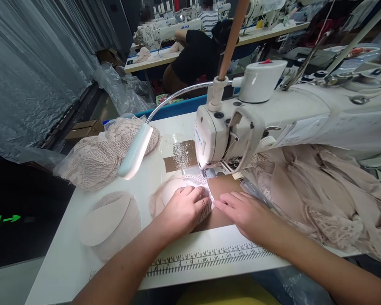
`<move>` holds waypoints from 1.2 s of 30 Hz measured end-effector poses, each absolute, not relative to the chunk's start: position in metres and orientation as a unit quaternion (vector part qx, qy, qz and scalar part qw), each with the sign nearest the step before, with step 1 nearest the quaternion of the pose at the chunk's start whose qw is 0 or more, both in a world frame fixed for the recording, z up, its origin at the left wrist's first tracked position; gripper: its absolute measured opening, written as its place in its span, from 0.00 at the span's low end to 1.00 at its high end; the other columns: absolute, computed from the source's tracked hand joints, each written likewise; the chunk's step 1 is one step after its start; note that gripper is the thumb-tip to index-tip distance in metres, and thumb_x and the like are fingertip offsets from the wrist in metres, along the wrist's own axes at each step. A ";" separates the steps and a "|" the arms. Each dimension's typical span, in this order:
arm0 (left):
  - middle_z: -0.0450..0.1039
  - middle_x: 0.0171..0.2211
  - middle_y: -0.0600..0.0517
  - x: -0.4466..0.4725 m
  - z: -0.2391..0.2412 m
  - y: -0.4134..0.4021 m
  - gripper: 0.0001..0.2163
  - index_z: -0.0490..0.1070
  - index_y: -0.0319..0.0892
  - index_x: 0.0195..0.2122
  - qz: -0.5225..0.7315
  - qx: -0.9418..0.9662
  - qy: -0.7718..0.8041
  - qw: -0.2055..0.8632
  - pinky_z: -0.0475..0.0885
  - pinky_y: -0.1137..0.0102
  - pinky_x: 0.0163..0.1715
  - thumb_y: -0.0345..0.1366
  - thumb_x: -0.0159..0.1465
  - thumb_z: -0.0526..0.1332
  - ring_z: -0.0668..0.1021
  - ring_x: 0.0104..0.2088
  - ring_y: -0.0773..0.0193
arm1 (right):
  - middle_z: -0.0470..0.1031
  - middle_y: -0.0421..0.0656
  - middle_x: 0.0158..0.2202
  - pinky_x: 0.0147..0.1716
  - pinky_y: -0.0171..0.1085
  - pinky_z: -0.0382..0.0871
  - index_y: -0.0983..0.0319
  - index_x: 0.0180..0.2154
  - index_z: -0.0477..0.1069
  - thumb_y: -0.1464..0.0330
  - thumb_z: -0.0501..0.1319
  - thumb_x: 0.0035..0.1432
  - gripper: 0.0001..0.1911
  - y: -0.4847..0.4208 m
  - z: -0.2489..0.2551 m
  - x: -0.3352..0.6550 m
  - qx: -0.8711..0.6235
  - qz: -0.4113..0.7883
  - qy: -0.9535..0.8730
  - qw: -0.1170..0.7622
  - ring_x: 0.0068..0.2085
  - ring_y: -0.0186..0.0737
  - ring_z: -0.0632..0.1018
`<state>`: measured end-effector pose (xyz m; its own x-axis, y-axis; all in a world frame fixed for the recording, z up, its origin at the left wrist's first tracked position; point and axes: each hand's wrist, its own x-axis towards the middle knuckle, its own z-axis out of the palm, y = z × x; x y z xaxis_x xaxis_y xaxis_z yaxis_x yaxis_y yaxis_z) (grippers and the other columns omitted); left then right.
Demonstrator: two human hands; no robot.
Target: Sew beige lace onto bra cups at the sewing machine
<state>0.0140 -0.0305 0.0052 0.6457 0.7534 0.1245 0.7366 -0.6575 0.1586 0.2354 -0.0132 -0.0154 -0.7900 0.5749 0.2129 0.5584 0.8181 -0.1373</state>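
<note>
My left hand lies palm down on a pale lace-covered cup piece, fingers curled over its lace edge in front of the needle of the white sewing machine. My right hand rests flat beside it on the brown plate, fingers stretched toward the lace edge. Both hands sit just in front of the presser foot.
A stack of oval foam cups lies at the left of the white table. A bag of lace pieces and a gooseneck lamp stand behind. Beige fabric is heaped at the right. A printed ruler runs along the front. Other people work at machines behind.
</note>
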 end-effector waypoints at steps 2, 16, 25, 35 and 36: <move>0.63 0.55 0.43 0.014 0.006 -0.026 0.17 0.65 0.38 0.54 0.089 0.903 0.419 0.040 0.69 0.63 0.37 0.31 0.66 0.49 0.69 0.41 0.57 | 0.69 0.46 0.33 0.33 0.38 0.56 0.64 0.38 0.70 0.85 0.48 0.47 0.21 -0.014 -0.015 0.235 -0.296 0.017 -0.945 0.135 0.32 0.40 0.66; 0.67 0.55 0.40 0.020 0.005 -0.016 0.20 0.67 0.31 0.53 0.058 0.903 0.426 -0.004 0.70 0.61 0.36 0.26 0.60 0.51 0.72 0.37 0.55 | 0.68 0.43 0.31 0.33 0.36 0.53 0.63 0.36 0.70 0.85 0.49 0.45 0.20 -0.017 -0.015 0.232 -0.317 0.018 -0.932 0.177 0.32 0.39 0.64; 0.61 0.60 0.46 0.008 0.009 0.002 0.23 0.62 0.37 0.58 0.028 0.909 0.415 0.031 0.68 0.60 0.42 0.29 0.60 0.52 0.70 0.46 0.54 | 0.66 0.42 0.29 0.30 0.37 0.52 0.63 0.32 0.69 0.83 0.52 0.46 0.15 -0.005 -0.007 0.224 -0.352 0.046 -0.927 0.117 0.30 0.38 0.63; 0.60 0.61 0.46 0.000 0.004 0.020 0.25 0.60 0.35 0.60 0.006 0.915 0.402 0.006 0.67 0.60 0.44 0.29 0.60 0.53 0.69 0.46 0.54 | 0.70 0.43 0.30 0.29 0.37 0.52 0.64 0.31 0.71 0.81 0.53 0.51 0.11 0.012 0.011 0.211 -0.375 0.053 -0.924 0.053 0.30 0.37 0.66; 0.60 0.61 0.46 -0.001 0.004 0.022 0.25 0.60 0.34 0.59 0.005 0.916 0.400 0.005 0.67 0.60 0.44 0.29 0.60 0.53 0.69 0.45 0.54 | 0.70 0.43 0.30 0.28 0.37 0.52 0.64 0.31 0.71 0.81 0.53 0.51 0.11 0.013 0.010 0.210 -0.373 0.048 -0.925 0.057 0.30 0.37 0.66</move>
